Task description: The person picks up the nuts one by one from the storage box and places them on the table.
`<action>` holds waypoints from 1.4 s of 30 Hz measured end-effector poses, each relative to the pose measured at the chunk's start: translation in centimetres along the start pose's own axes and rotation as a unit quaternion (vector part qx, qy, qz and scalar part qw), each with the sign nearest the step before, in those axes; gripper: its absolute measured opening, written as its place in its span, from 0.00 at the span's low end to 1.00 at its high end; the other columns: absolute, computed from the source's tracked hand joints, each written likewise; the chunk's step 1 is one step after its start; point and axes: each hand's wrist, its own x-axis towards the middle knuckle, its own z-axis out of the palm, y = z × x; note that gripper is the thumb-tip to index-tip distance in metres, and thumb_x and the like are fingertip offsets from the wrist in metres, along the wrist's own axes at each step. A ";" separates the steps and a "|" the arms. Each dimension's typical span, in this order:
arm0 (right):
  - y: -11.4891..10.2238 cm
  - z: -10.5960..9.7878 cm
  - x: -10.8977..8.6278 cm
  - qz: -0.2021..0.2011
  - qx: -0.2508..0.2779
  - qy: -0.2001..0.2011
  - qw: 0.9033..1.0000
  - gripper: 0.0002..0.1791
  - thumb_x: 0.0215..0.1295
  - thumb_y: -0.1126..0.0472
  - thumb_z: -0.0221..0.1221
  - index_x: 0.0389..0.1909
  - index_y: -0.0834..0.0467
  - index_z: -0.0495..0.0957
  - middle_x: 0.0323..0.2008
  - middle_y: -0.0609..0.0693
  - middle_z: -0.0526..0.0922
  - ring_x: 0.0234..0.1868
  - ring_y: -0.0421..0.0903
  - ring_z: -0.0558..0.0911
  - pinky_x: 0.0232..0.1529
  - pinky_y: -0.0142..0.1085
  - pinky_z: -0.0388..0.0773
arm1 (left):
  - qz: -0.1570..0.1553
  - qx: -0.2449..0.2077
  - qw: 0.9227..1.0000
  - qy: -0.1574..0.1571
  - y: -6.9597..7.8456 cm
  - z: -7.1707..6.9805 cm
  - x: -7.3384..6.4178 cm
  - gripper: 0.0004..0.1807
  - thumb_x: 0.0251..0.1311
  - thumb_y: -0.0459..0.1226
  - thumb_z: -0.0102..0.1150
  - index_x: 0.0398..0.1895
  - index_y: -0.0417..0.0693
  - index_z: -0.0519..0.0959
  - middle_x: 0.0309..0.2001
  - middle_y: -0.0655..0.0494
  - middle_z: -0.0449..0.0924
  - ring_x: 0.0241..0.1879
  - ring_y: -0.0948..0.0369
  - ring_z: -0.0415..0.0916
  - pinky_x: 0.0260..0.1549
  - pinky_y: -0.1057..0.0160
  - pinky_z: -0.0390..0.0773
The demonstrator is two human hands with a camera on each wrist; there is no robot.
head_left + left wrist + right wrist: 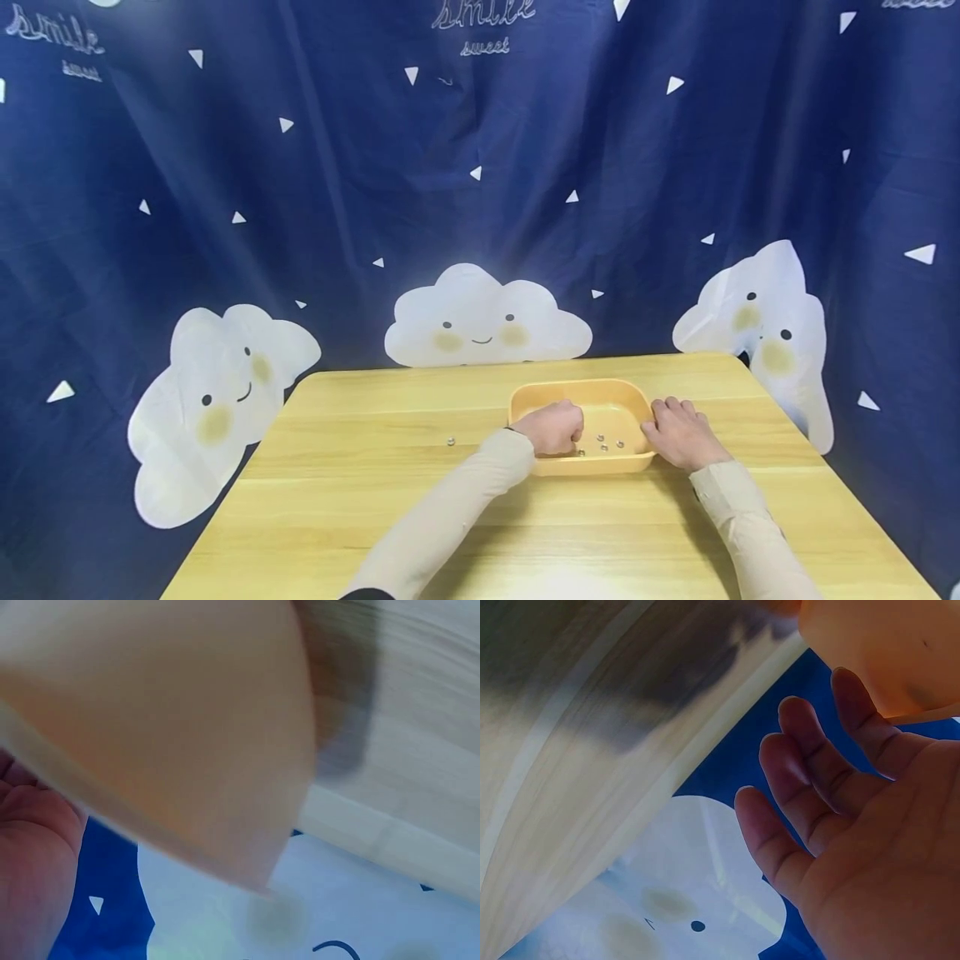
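Note:
A shallow yellow-orange plastic tray (592,467) stands on the table. Inside it lie several small shiny silver pieces (601,437), too small to tell their kind. My left hand (553,427) reaches over the tray's left side, its fingers bent down towards the bottom; the fingertips are hidden, so whatever they hold does not show. At the tray's right end, my right hand (684,435) holds the rim, thumb over the edge. In the right wrist view, that hand's other fingers (829,825) curve loosely outside the tray wall (885,645).
One more small silver piece (451,442) lies on the wooden table (360,483), left of the tray. Behind the table's far edge hangs a dark blue curtain (337,208) printed with white clouds and triangles.

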 end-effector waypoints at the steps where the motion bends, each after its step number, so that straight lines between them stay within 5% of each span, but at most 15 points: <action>1: 0.0 0.0 0.0 -0.001 0.000 0.000 1.000 0.13 0.69 0.56 0.51 0.38 0.63 0.75 0.43 0.64 0.80 0.44 0.64 0.75 0.40 0.60 0.73 | 0.000 -0.001 1.000 0.000 -0.1 0.0 -0.1 0.34 0.59 0.28 0.67 0.09 0.55 0.52 0.16 0.63 0.41 0.17 0.69 0.39 0.17 0.73 0.45; 19: 0.2 0.0 0.0 -0.001 0.002 0.000 1.000 0.15 0.70 0.56 0.51 0.40 0.65 0.76 0.42 0.64 0.79 0.43 0.64 0.75 0.39 0.60 0.72 | 0.017 -0.014 1.000 0.014 -2.7 -0.9 -2.4 0.30 0.49 0.18 0.55 0.11 0.54 0.48 0.18 0.63 0.40 0.19 0.68 0.36 0.21 0.74 0.42; 42: 0.2 0.3 0.0 -0.007 0.001 0.007 1.000 0.12 0.69 0.56 0.51 0.34 0.61 0.74 0.39 0.63 0.79 0.40 0.63 0.75 0.37 0.59 0.72 | -0.020 -0.035 0.999 0.014 -4.6 -2.8 -5.2 0.32 0.52 0.20 0.60 0.07 0.56 0.53 0.13 0.64 0.44 0.16 0.69 0.41 0.18 0.75 0.47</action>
